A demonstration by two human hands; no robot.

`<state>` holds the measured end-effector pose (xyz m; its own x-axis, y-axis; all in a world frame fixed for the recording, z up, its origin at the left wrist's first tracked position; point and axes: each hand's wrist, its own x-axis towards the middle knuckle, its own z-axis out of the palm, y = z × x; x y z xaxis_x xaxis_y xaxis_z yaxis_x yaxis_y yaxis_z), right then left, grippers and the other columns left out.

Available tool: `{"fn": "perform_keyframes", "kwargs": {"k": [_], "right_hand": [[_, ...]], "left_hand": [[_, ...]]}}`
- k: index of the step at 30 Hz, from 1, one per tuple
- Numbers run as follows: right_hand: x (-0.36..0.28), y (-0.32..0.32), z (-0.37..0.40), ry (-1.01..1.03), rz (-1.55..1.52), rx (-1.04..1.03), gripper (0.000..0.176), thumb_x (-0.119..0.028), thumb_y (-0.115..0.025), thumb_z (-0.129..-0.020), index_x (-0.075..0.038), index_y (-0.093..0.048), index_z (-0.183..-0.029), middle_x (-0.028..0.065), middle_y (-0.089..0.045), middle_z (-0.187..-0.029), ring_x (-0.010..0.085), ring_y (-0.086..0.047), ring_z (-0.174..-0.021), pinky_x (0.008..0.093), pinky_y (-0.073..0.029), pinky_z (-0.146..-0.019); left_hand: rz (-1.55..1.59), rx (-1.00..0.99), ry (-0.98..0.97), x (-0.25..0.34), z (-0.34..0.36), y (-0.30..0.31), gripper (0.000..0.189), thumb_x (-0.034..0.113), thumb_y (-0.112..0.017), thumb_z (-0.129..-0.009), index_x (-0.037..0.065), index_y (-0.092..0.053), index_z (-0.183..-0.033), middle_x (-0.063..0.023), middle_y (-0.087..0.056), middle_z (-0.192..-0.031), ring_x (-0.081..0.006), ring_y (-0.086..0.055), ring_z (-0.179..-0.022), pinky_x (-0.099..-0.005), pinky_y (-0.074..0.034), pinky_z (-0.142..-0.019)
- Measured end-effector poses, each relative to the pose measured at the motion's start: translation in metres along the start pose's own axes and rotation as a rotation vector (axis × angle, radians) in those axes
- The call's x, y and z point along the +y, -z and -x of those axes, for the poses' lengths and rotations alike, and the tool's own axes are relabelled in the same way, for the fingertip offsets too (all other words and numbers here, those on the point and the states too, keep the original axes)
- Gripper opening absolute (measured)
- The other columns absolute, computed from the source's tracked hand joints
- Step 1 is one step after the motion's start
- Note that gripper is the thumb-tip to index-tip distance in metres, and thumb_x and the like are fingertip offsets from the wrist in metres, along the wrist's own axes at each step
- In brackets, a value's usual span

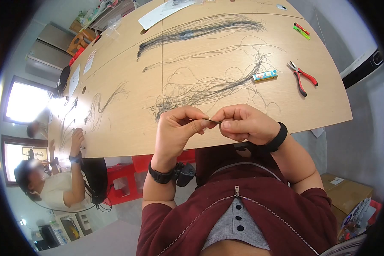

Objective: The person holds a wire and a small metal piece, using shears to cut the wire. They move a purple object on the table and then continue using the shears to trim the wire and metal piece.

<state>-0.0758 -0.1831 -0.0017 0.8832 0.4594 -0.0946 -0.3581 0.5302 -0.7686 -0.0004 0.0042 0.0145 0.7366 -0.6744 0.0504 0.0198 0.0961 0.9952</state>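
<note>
Both hands are close together over the table's near edge. My left hand (181,130) pinches one end of a small dark strand (210,120) between thumb and forefinger. The strand's other end is pinched in my right hand (245,124). Just beyond my hands lies a loose bundle of thin dark wires (213,91), its curled ends near my left hand. A blue and yellow tube (265,76) rests at the bundle's right end. Pliers with red handles (302,79) lie farther right, jaws pointing away.
More wire bundles (200,33) lie across the table (328,106), with red and green pens (301,31) at the far right. A co-worker (51,187) sits at the left, one hand on the table. A red stool (123,183) stands below the edge.
</note>
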Motion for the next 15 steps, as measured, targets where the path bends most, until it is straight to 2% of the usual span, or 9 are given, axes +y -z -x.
{"fn": "perform_keyframes", "kwargs": {"k": [6,9,12,15], "right_hand": [[0.002,0.000,0.000,0.013,0.089,0.070,0.023,-0.014,-0.053,-0.087,0.001,-0.052,-0.104,-0.0042,-0.042,-0.064,0.0017,-0.031,-0.049,0.0157,-0.024,-0.042],[0.001,0.005,0.000,0.095,-0.037,0.032,0.026,-0.016,-0.053,-0.088,0.000,-0.052,-0.108,-0.0031,-0.046,-0.068,0.0015,-0.034,-0.053,0.0154,-0.024,-0.044],[-0.001,0.004,-0.001,0.182,0.098,0.148,0.028,-0.016,-0.054,-0.088,0.001,-0.051,-0.110,-0.0014,-0.050,-0.073,0.0041,-0.041,-0.059,0.0165,-0.032,-0.049],[0.004,-0.008,-0.004,0.349,0.403,0.317,0.030,-0.017,-0.056,-0.086,0.000,-0.051,-0.110,0.0002,-0.055,-0.079,0.0083,-0.049,-0.068,0.0200,-0.040,-0.059]], "left_hand": [[0.000,0.042,0.000,0.001,0.002,-0.001,0.009,0.000,-0.065,-0.076,-0.003,-0.062,-0.083,-0.0083,-0.063,-0.075,-0.0114,-0.059,-0.067,-0.0205,-0.047,-0.059],[0.010,0.119,-0.010,0.002,0.004,-0.002,0.011,0.000,-0.064,-0.076,-0.004,-0.063,-0.086,-0.0083,-0.063,-0.076,-0.0116,-0.059,-0.068,-0.0210,-0.047,-0.061],[0.029,0.156,-0.023,0.002,0.004,-0.004,0.012,-0.001,-0.063,-0.078,-0.004,-0.063,-0.089,-0.0084,-0.063,-0.078,-0.0118,-0.059,-0.069,-0.0217,-0.048,-0.062],[0.072,0.185,-0.009,0.002,0.004,-0.007,0.012,0.000,-0.062,-0.079,-0.005,-0.062,-0.090,-0.0085,-0.062,-0.080,-0.0120,-0.059,-0.069,-0.0221,-0.048,-0.063]]}}
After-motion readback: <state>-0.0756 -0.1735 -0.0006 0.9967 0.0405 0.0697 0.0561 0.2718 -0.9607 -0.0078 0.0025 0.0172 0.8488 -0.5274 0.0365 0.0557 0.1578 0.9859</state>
